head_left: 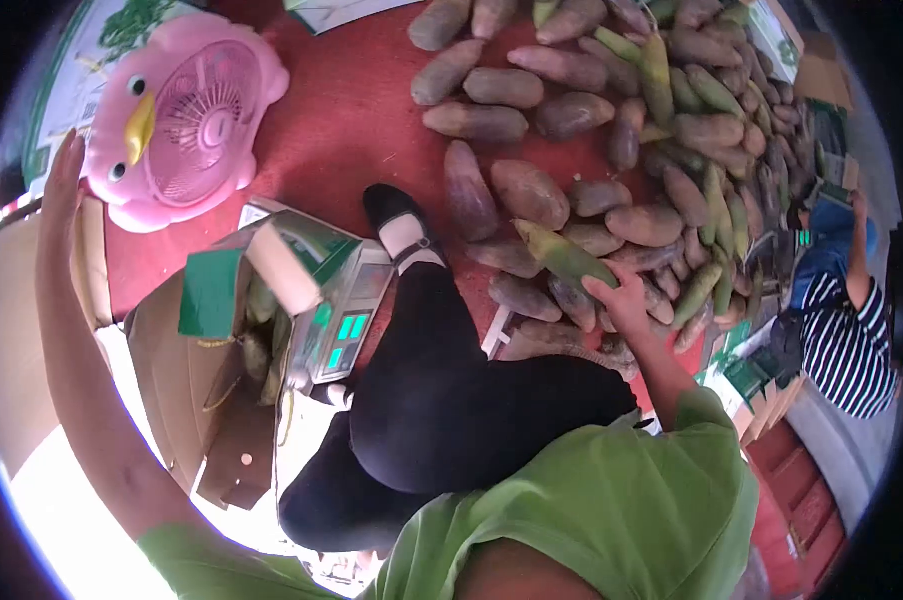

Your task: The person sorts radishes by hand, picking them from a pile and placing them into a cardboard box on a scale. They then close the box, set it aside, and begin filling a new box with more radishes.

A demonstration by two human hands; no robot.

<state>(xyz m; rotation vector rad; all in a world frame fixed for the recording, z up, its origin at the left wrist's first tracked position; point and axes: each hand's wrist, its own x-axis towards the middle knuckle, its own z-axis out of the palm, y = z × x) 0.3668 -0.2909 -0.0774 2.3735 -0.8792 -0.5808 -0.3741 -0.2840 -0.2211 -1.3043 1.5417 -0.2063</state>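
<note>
My right hand [627,300] is closed around the lower end of a long yellow-green fruit or vegetable [562,252] with a pointed tip. It is over a heap of similar oblong produce [647,226], mostly brownish-purple with some green pieces, spread on a red surface. On the far left, my left hand [64,175] is raised with its fingers stretched out, right at the edge of a pink animal-shaped fan [255,70] with a yellow beak. Between my arms, an opened green and white carton [212,292] with several pieces inside stands at a scale [347,335] with lit green digits.
My legs and a black shoe [392,208] extend onto the red surface [332,110]. Brown cardboard [162,370] lies at the left. Another person in a striped top [852,350] is at the far right, near more cartons [747,380].
</note>
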